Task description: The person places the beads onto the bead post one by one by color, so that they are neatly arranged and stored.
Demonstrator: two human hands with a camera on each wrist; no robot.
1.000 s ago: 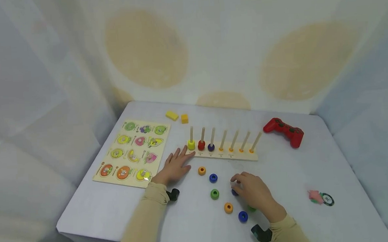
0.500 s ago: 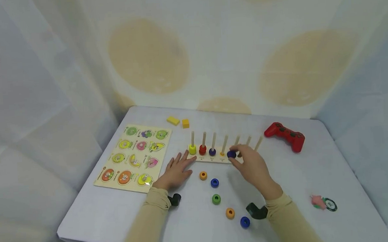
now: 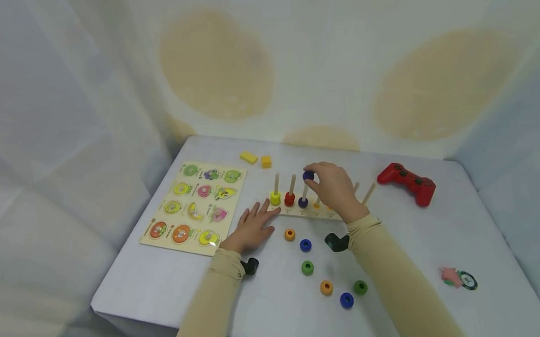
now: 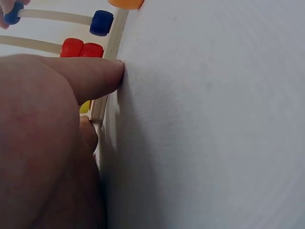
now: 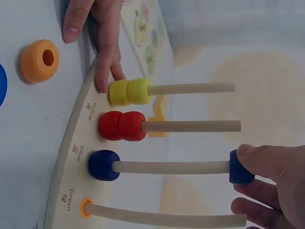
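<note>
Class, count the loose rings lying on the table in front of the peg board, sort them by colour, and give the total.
Orange rings: 2
Blue rings: 2
Green rings: 2
Total: 6

Blue ring (image 3: pixel 308 176); red controller (image 3: pixel 406 183); yellow blocks (image 3: pixel 249 158).

The rack (image 5: pixel 71 157) and its pegs (image 5: pixel 190 88) looked like pale, matt, unpainted wood, while the rings (image 5: pixel 121 125), among them the blue ring (image 5: pixel 238 172) at a peg's tip, showed smooth painted colour with a slight sheen. The table (image 4: pixel 214 119) wore a white cloth of fine, matt weave. The controller (image 3: pixel 405 181) near its far right corner was glossy red plastic.
</note>
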